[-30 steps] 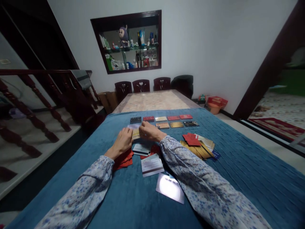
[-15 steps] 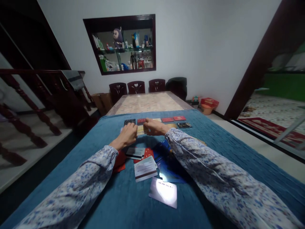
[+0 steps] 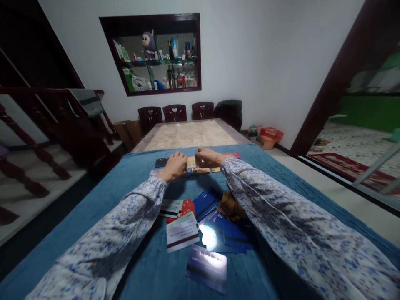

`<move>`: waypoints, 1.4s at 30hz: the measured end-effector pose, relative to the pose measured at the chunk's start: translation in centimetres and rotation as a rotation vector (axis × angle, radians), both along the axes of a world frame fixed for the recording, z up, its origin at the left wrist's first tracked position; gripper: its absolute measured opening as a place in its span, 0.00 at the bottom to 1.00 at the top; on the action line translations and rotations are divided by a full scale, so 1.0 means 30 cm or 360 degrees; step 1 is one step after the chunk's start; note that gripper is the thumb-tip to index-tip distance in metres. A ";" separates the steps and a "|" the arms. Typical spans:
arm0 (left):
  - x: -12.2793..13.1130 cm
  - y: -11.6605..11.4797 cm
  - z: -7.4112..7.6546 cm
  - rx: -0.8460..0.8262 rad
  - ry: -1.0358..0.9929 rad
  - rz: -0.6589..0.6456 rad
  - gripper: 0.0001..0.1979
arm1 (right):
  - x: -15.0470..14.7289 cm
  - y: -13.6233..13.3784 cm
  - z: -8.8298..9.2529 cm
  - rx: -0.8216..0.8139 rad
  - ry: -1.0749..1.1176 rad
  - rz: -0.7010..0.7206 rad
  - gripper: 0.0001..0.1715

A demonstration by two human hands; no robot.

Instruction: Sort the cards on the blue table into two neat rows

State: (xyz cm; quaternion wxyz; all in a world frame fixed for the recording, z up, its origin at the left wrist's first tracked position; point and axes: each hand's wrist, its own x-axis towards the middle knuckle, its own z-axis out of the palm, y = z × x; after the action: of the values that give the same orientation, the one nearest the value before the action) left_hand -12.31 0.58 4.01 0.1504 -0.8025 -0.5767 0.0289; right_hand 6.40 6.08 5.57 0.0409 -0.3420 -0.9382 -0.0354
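My left hand and my right hand are close together above the far part of the blue cloth. The fingers of both are curled closed. Between them is a pale yellow card, its ends covered by my fingers. Just below and behind the hands, cards lie in rows: a black card, a gold card and a red card among them; my hands hide others. Nearer me is a loose pile with white cards, blue cards and a purple card, some overlapping.
The blue cloth covers the near part of a long table. Dark chairs stand at its far end. A brown object lies on the pile beside my right sleeve. Wooden railing runs along the left.
Both hands have shifted slightly right and up in the view, with the yellow card still between them. The view has tilted a little, and more of the blue cards shows.
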 end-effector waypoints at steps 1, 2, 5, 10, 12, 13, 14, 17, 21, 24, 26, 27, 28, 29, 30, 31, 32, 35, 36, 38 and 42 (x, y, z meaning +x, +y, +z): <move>0.007 0.015 -0.002 -0.0001 -0.0005 -0.0004 0.14 | 0.006 0.010 -0.001 -0.0004 -0.0007 -0.0007 0.11; 0.013 0.031 -0.005 -0.0003 -0.0011 -0.0007 0.13 | 0.011 0.021 -0.002 -0.0006 -0.0010 -0.0014 0.11; 0.031 0.074 -0.017 -0.0008 -0.0024 -0.0004 0.12 | 0.021 0.052 -0.009 -0.0030 -0.0012 -0.0039 0.10; 0.061 0.135 -0.030 -0.0037 -0.0050 0.0026 0.13 | 0.033 0.101 -0.023 -0.0095 -0.0037 -0.0104 0.12; 0.072 0.158 -0.032 -0.0065 -0.0063 0.0031 0.14 | 0.038 0.121 -0.031 -0.0109 -0.0037 -0.0116 0.13; 0.076 0.169 -0.033 -0.0081 -0.0071 0.0033 0.14 | 0.041 0.131 -0.036 -0.0116 -0.0036 -0.0119 0.13; 0.080 0.180 -0.035 -0.0095 -0.0082 0.0035 0.13 | 0.043 0.141 -0.041 -0.0123 -0.0038 -0.0125 0.14; 0.089 0.213 -0.043 -0.0127 -0.0109 0.0044 0.14 | 0.044 0.170 -0.056 -0.0135 -0.0048 -0.0149 0.15; 0.086 0.252 -0.060 -0.0149 -0.0106 0.0060 0.15 | 0.033 0.207 -0.077 -0.0141 -0.0073 -0.0212 0.17; 0.073 0.278 -0.072 -0.0162 -0.0109 0.0058 0.15 | 0.023 0.231 -0.092 -0.0151 -0.0083 -0.0243 0.17; 0.065 0.294 -0.078 -0.0185 -0.0119 0.0052 0.14 | 0.018 0.244 -0.103 -0.0157 -0.0082 -0.0239 0.16; 0.061 0.301 -0.081 -0.0197 -0.0129 0.0047 0.13 | 0.016 0.249 -0.108 -0.0158 -0.0081 -0.0237 0.16; 0.059 0.308 -0.083 -0.0209 -0.0139 0.0046 0.13 | 0.014 0.253 -0.112 -0.0158 -0.0078 -0.0236 0.16; 0.058 0.314 -0.085 -0.0223 -0.0148 0.0050 0.12 | 0.013 0.256 -0.116 -0.0162 -0.0077 -0.0239 0.16; 0.058 0.320 -0.087 -0.0238 -0.0153 0.0054 0.12 | 0.011 0.259 -0.118 -0.0166 -0.0077 -0.0248 0.16; 0.060 0.326 -0.089 -0.0256 -0.0155 0.0056 0.12 | 0.010 0.260 -0.120 -0.0172 -0.0079 -0.0260 0.16; 0.061 0.332 -0.091 -0.0274 -0.0153 0.0060 0.11 | 0.009 0.262 -0.121 -0.0181 -0.0087 -0.0274 0.17; 0.066 0.348 -0.100 -0.0313 -0.0153 0.0069 0.10 | 0.008 0.264 -0.121 -0.0190 -0.0137 -0.0327 0.18; 0.067 0.354 -0.104 -0.0326 -0.0155 0.0070 0.10 | 0.008 0.265 -0.121 -0.0184 -0.0152 -0.0344 0.19; 0.066 0.366 -0.113 -0.0356 -0.0161 0.0065 0.10 | 0.008 0.269 -0.124 -0.0184 -0.0181 -0.0374 0.19; 0.059 0.388 -0.131 -0.0409 -0.0173 0.0059 0.11 | 0.008 0.284 -0.140 -0.0219 -0.0188 -0.0403 0.19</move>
State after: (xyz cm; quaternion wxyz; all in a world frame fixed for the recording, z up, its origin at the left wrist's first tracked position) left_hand -10.53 12.23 0.10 0.0145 -0.8048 -0.5901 0.0618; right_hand 6.62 14.60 1.38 -0.0428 -0.4570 -0.8884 0.0041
